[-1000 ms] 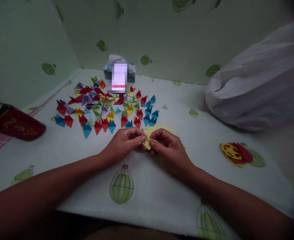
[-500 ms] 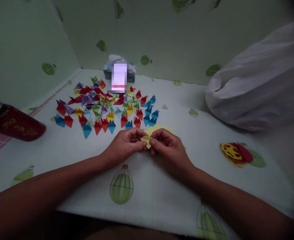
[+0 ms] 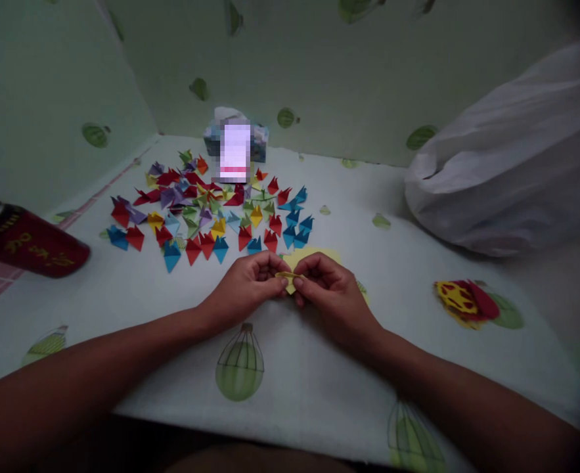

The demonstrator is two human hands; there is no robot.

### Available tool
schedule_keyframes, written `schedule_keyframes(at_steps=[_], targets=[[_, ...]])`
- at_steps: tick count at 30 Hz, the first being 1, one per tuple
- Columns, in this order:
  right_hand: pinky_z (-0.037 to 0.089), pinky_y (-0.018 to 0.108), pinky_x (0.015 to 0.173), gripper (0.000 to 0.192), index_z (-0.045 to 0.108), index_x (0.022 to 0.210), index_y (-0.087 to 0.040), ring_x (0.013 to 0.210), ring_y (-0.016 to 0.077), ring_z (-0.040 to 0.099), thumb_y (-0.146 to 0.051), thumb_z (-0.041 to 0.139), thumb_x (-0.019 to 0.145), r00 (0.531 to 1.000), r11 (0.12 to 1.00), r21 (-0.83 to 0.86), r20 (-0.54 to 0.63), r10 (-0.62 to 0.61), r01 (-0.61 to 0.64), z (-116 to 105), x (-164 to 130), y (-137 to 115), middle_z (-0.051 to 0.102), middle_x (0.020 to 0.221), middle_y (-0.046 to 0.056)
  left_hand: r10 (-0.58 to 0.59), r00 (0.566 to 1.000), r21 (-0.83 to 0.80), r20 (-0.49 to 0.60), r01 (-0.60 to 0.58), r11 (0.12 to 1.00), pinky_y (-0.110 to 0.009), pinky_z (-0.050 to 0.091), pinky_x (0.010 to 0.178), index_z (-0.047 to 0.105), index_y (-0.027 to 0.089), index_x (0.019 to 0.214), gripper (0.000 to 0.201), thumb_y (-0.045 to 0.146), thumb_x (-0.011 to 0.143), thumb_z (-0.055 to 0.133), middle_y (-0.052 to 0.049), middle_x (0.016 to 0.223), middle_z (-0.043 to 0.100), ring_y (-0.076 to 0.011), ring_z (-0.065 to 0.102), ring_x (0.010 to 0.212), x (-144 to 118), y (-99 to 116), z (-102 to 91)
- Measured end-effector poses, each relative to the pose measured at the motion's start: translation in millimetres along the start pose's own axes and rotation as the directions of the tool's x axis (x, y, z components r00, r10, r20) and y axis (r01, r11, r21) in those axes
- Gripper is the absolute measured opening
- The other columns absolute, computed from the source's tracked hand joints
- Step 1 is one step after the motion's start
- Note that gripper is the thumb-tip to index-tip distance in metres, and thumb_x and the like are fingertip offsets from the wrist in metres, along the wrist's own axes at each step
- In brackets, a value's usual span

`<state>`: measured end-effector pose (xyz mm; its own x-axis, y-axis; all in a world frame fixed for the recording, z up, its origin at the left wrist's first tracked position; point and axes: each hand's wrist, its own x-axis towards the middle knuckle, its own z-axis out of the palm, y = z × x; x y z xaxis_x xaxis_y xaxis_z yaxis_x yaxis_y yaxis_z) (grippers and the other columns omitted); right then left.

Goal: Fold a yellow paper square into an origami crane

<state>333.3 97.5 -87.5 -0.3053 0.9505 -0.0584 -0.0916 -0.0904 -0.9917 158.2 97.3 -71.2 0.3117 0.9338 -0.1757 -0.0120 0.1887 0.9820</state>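
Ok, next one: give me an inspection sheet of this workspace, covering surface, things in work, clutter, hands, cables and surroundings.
Surface: pale tablecloth with balloon prints.
Things in work: small folded yellow paper; yellow sheet partly hidden behind it; many coloured folded paper shapes spread beyond.
Clutter: red can, far left; tissue box behind a pixelated bright screen; red-and-yellow pieces and white bag, right.
Hands: left hand and right hand both pinch the folded paper.
Cables: nothing seen.
Surroundings: greenish walls, balloon-printed.
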Motion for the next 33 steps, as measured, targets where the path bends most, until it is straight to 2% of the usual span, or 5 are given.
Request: schedule_keyframes(at_steps=[12,18,26,30,33], targets=[[0.047,0.027,0.061,0.006,0.064,0.079,-0.021,0.058,0.0114,0.061,-0.017,0.068,0.078,1.0,0.999,0.052,-0.018,-0.01,0.01,-3.6,2.6,3.0,0.062,0.064,-0.004,-0.037,0.999,-0.154,0.02,0.039,0.987,-0.028,0.053,0.076,0.066,0.014,0.087,0.013,0.024,0.08,0.067,-0.002,0.077,0.069,-0.0134,0.067,0.073,0.5,-3.6,-3.9],[0.049,0.026,0.061,0.007,0.062,0.078,-0.021,0.059,0.0108,0.061,-0.017,0.068,0.077,1.0,0.997,0.072,-0.016,-0.007,0.008,-3.5,3.4,5.7,0.062,0.067,-0.004,-0.014,1.0,-0.115,0.007,0.014,0.993,-0.025,0.052,0.073,0.063,0.014,0.088,0.019,0.027,0.078,0.073,0.0,0.076,0.066,-0.0109,0.064,0.07,1.4,-3.6,-3.4],[0.049,0.027,0.061,0.02,0.057,0.101,-0.023,0.059,0.0119,0.062,-0.027,0.068,0.084,0.999,0.995,0.101,0.037,-0.004,0.001,-3.8,2.0,2.4,0.064,0.073,-0.004,0.055,0.996,-0.019,-0.07,-0.056,0.998,-0.023,0.049,0.067,0.055,0.016,0.092,0.026,0.023,0.076,0.073,0.003,0.076,0.06,-0.0101,0.06,0.069,1.0,-1.6,-1.4],[0.041,0.023,0.05,0.023,0.058,0.079,-0.018,0.048,0.0092,0.053,-0.037,0.068,0.087,0.996,0.997,0.03,0.065,0.064,-0.066,-3.0,1.8,3.2,0.06,0.06,-0.003,0.096,0.991,0.024,-0.088,-0.094,0.995,-0.023,0.048,0.067,0.055,0.017,0.092,0.028,0.024,0.073,0.074,0.002,0.079,0.059,-0.0106,0.058,0.071,1.3,-2.2,-1.0],[0.038,0.023,0.046,0.026,0.058,0.073,-0.018,0.045,0.0077,0.05,-0.037,0.069,0.086,0.996,0.997,0.02,0.041,0.073,-0.074,-2.1,1.0,3.3,0.06,0.061,-0.003,0.052,0.997,0.033,-0.054,-0.051,0.998,-0.023,0.047,0.066,0.058,0.016,0.094,0.025,0.029,0.077,0.072,0.001,0.078,0.061,-0.0109,0.058,0.07,1.6,-1.9,-2.5]])
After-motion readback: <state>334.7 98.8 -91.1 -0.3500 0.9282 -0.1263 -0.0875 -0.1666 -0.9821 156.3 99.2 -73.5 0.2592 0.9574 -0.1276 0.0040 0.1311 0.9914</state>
